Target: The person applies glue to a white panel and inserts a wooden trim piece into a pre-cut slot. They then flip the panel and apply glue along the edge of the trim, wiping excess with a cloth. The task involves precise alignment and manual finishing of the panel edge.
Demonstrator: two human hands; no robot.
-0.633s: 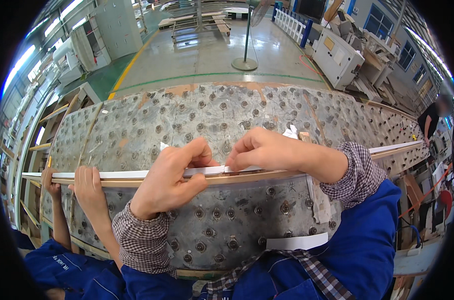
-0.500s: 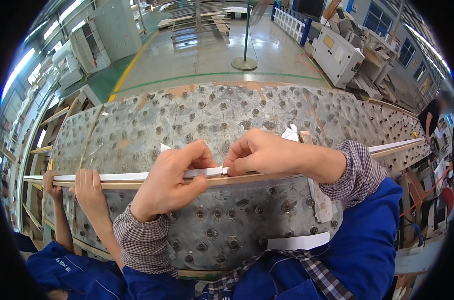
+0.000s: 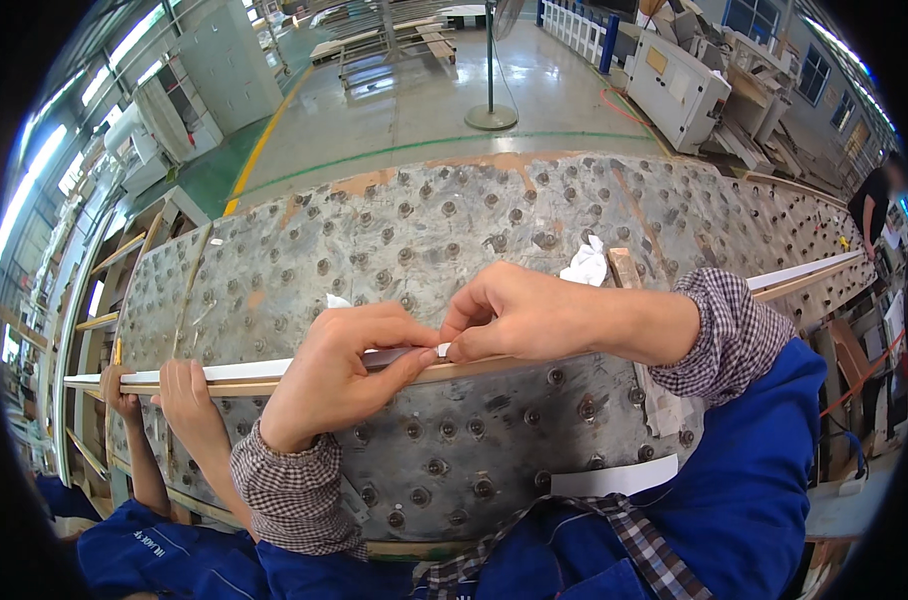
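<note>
Nearest, a loose white strip (image 3: pixel 614 478) lies on the worktop (image 3: pixel 474 250) by the blue sleeve. Above it, a long wooden strip (image 3: pixel 494 366) runs across the grey, stud-covered worktop, with white edging tape (image 3: pixel 234 371) along its top. The left hand (image 3: pixel 339 375) is closed on the strip, thumb pressing the tape flat — seemingly to keep it aligned. The right hand (image 3: pixel 519 315) pinches the tape's loose end just beside that thumb. Off to the left, another person's hand (image 3: pixel 184 385) steadies the same strip. Farther back sit a crumpled white scrap (image 3: pixel 586 265) and a small wooden block (image 3: pixel 624 268).
</note>
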